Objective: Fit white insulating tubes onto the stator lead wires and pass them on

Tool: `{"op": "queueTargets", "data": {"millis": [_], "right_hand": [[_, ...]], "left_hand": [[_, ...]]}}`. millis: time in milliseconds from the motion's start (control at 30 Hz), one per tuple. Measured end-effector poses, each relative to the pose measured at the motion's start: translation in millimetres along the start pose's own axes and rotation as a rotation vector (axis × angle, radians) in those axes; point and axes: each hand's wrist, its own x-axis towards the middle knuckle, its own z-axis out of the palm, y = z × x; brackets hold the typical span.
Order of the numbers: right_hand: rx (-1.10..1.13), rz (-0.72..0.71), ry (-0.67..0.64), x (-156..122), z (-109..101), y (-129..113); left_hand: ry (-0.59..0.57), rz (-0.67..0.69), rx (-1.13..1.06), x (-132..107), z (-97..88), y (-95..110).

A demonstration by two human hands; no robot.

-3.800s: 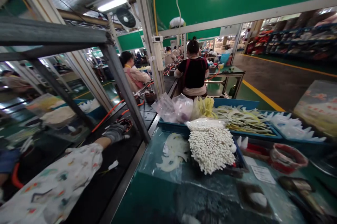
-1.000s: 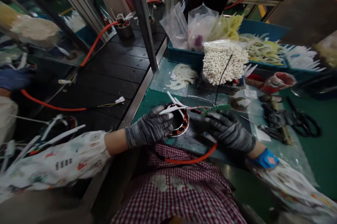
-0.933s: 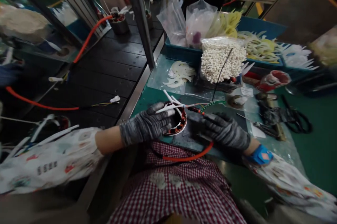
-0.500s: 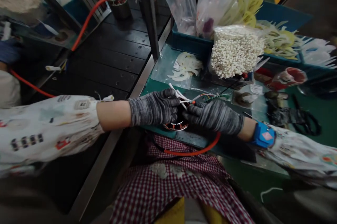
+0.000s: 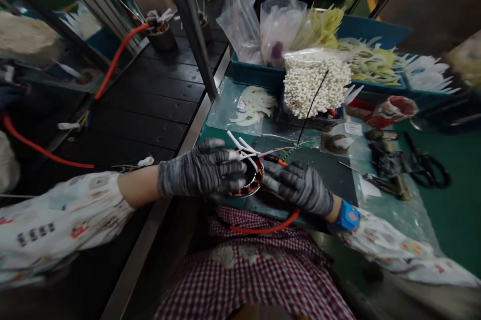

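Observation:
A ring-shaped motor stator [image 5: 249, 191] with copper windings sits at the near edge of the bench between my gloved hands. White sleeved leads [image 5: 240, 143] and thin coloured wires rise from it. My left hand [image 5: 205, 170] lies along its left side, fingers stretched and spread, thumb raised, fingertips over the rim. My right hand [image 5: 300, 185] is at the right side, fingers extended, their tips by the rim. Beside this hand, an orange cable end [image 5: 282, 162] shows near the wires. An orange cable [image 5: 263, 230] loops below, in front of the checked apron.
A bag of white beads [image 5: 315, 82] stands beyond my hands, beside blue bins [image 5: 244, 72] of plastic strips. Scissors [image 5: 432, 170], a red cup [image 5: 394, 112] and tools lie to the right. On the left, a dark slatted conveyor [image 5: 158, 104] carries other stators; a metal post [image 5: 191, 29] rises alongside.
My fingers have spread and moved apart, showing more of the stator and its leads. The camera view has shifted, so the bins and tools appear further left.

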Motion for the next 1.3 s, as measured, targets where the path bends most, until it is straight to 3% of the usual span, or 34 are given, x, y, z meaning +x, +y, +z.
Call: {"op": "queueTargets", "data": {"millis": [100,200,300,367,500,700,900,1100,1200,1300], "right_hand": [[0.038,0.434,0.119,-11.2,-12.0,-15.2],[0.308,0.829,0.194,-14.3,-25.6,-25.5],[0.697,1.072,0.179,-8.7,-38.0,-34.0],[0.906,1.155,0.2,-3.1,-42.5,-41.0],[1.131,1.202,0.405,5.4,-37.0,-54.8],[0.94,1.013,0.591,-0.1,-16.3,-56.7],[0.759,1.039,0.678,6.0,-3.2,-50.5],[0.695,1.088,0.883,35.0,18.8,-46.2],[0.575,1.086,0.892,41.9,21.5,-42.4],[0.589,1.125,0.783,45.2,24.0,-38.9]], "left_hand": [[0.083,-0.129,-0.153,38.1,-4.2,-0.2],[0.07,-0.312,-0.402,81.2,0.9,0.3],[0.066,-0.267,-0.588,105.1,8.9,5.4],[0.088,-0.209,-0.51,105.7,12.6,12.8],[0.085,-0.144,-0.238,88.4,15.8,31.9],[0.334,-0.095,-0.084,68.6,17.6,47.4],[0.421,-0.206,-0.121,66.8,22.7,55.4],[0.498,-0.337,0.259,72.6,45.7,87.7],[0.484,-0.35,0.123,60.0,39.4,86.0],[0.43,-0.312,-0.208,39.8,18.5,51.5]]}}
